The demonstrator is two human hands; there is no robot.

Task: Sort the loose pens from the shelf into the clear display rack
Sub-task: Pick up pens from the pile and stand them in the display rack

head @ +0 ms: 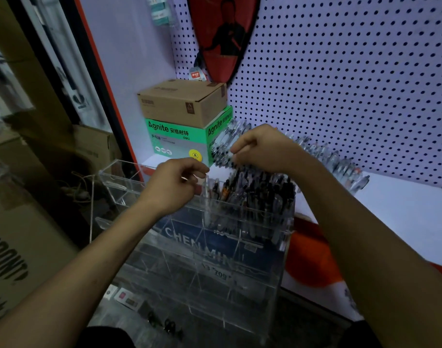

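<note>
Rack (pixel 277 247), pens (pixel 252 197) in top compartment

Both forearms bare, reaching forward and up from the lower corners, converging toward centre. Left hand (pixel 174 184) back-up, fingers curled, thumb and forefinger pinched together at the tip; what they pinch is too blurred to tell. Right hand (pixel 260 149) higher and further forward, wrist bent down, fingers curled under with fingertips (pixel 236 156) bunched together, pointing left.

White shelf (pixel 403 209): green box (pixel 179 139) at left, loose pens (pixel 340 164) in row along back.
</note>
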